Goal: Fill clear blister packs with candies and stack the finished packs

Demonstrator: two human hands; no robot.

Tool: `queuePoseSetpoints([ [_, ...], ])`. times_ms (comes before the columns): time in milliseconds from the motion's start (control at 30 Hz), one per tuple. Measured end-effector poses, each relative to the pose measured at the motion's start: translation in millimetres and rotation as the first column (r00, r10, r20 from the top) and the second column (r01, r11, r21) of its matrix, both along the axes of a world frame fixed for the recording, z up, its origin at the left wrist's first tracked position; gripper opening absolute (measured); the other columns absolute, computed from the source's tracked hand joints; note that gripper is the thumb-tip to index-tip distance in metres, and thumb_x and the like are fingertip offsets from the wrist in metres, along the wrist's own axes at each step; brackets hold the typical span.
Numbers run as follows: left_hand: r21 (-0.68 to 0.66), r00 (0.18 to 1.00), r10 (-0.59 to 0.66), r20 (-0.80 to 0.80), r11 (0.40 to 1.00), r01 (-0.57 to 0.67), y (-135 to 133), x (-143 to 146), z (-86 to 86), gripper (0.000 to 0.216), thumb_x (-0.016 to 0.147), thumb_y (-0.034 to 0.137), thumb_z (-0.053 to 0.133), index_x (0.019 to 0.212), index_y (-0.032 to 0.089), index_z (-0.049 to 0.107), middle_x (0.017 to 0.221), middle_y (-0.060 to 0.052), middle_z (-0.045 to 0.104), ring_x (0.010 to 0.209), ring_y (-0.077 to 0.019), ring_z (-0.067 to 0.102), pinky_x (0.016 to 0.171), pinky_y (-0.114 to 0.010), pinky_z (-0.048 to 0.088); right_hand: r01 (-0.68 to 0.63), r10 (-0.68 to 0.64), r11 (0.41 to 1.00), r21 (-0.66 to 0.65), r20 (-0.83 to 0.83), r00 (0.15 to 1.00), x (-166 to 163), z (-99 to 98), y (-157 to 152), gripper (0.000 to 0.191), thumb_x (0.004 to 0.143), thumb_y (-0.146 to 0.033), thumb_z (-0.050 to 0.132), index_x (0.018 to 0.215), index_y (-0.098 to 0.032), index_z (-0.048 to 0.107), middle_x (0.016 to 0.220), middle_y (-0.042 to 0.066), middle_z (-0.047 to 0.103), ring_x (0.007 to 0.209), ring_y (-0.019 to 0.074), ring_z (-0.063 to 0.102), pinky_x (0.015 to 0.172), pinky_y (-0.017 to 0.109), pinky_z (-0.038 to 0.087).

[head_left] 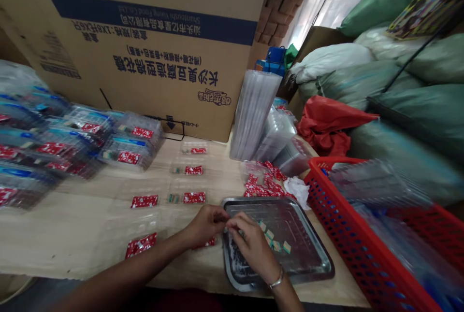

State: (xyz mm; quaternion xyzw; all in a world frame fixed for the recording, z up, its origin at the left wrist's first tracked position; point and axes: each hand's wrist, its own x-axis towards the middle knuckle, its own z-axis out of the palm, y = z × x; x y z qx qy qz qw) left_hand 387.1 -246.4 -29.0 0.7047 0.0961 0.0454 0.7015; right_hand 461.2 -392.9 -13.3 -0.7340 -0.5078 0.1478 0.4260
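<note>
My left hand (207, 224) and my right hand (251, 240) meet over the left edge of a dark metal tray (302, 222), fingertips pinched close together. What they hold, if anything, is too small and blurred to make out. On the tray, right of my right hand, lie several small layered squares (276, 245) in teal and cream. Left of the hands, clear plastic trays stand in rows, with a red printed packet (195, 197) in one and small layered pieces (173, 199) beside it. Another red packet (210, 242) shows partly behind my left wrist.
Filled clear boxes (126, 150) are stacked at the left. A large cardboard carton (163, 90) stands behind, beside tall stacked clear plastic trays (253, 114). Red packets (266, 184) and crumpled white tissue (297, 190) lie behind the metal tray. A red basket (348, 249) is at the right.
</note>
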Motion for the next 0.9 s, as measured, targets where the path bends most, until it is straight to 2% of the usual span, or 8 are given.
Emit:
queuePoseSetpoints([
  [167,-0.164,0.987,-0.162,0.016,0.973,0.162,14,-11,-1.1,0.015,0.065,0.022,0.067,0.075,0.012,0.064,0.067,0.001,0.062,0.06,-0.0093,0.053,0.059,-0.021,0.039,0.045,-0.045,0.999,0.01,0.0,0.999,-1,-2.1,10,0.013,0.087,-0.016,0.043,0.087,-0.02,0.055,0.084,0.003,0.055,0.081,0.016,0.054,0.071,0.025,0.041],
  [333,-0.093,0.99,0.13,0.059,0.988,-0.125,18,-31,-13.1,0.046,0.061,0.018,0.072,0.104,0.015,0.057,0.072,0.001,0.062,0.064,-0.0115,0.057,0.06,-0.021,0.042,-0.06,0.06,0.998,-0.017,-0.008,0.998,-7,-4.2,29,0.014,0.086,-0.018,0.044,0.091,-0.02,0.056,0.089,0.004,0.058,0.084,0.0175,0.056,0.073,0.027,0.043],
  [533,0.004,0.965,0.263,0.0,0.965,-0.263,42,-91,-7.2,0.054,0.067,0.016,0.066,0.118,0.018,0.05,0.078,-0.001,0.064,0.066,-0.0122,0.06,0.057,-0.02,0.044,-0.29,0.285,0.953,-0.085,-0.073,0.956,-26,-9.0,71,0.013,0.083,-0.024,0.047,0.082,-0.022,0.06,0.078,0.002,0.063,0.071,0.0168,0.06,0.064,0.026,0.044],
  [600,0.167,0.899,0.437,0.021,0.885,-0.434,68,-123,-1.1,0.047,0.069,0.017,0.064,0.115,0.019,0.053,0.089,-0.005,0.066,0.078,-0.0154,0.062,0.068,-0.025,0.047,-0.295,0.286,0.953,-0.067,-0.121,0.951,-35,-10.8,94,0.015,0.081,-0.025,0.049,0.088,-0.021,0.061,0.081,0.003,0.066,0.073,0.0174,0.062,0.066,0.027,0.046],
  [667,0.375,0.755,0.648,0.099,0.679,-0.632,100,-157,0.7,0.039,0.07,0.018,0.061,0.109,0.02,0.057,0.102,-0.007,0.066,0.094,-0.019,0.06,0.082,-0.032,0.046,-0.291,0.276,0.955,-0.053,-0.192,0.942,-46,-12.9,123,0.017,0.079,-0.026,0.051,0.089,-0.019,0.062,0.08,0.004,0.067,0.072,0.0176,0.063,0.066,0.027,0.048],
  [733,0.507,0.632,0.761,0.147,0.491,-0.709,132,-186,-4.1,0.035,0.072,0.021,0.058,0.106,0.02,0.058,0.107,-0.007,0.065,0.101,-0.0217,0.058,0.086,-0.037,0.044,-0.312,0.291,0.949,-0.048,-0.249,0.924,-60,-15.5,158,0.013,0.077,-0.022,0.052,0.082,-0.017,0.063,0.077,0.004,0.068,0.071,0.017,0.064,0.065,0.025,0.048],
  [800,0.561,0.608,0.78,0.148,0.441,-0.701,156,-205,-14.1,0.034,0.072,0.022,0.056,0.106,0.019,0.058,0.108,-0.008,0.065,0.099,-0.0225,0.059,0.083,-0.038,0.046,-0.33,0.306,0.943,-0.053,-0.26,0.916,-77,-18.5,195,0.011,0.077,-0.018,0.052,0.075,-0.016,0.063,0.075,0.004,0.069,0.07,0.0158,0.065,0.064,0.023,0.048],
  [900,0.591,0.643,0.748,0.165,0.447,-0.671,170,-216,-29.5,0.032,0.074,0.024,0.055,0.104,0.018,0.059,0.103,-0.008,0.066,0.095,-0.0214,0.06,0.082,-0.037,0.048,-0.322,0.302,0.944,-0.067,-0.216,0.929,-104,-23.1,246,0.01,0.075,-0.013,0.054,0.075,-0.015,0.064,0.075,0.003,0.07,0.07,0.0144,0.065,0.064,0.021,0.047],
])
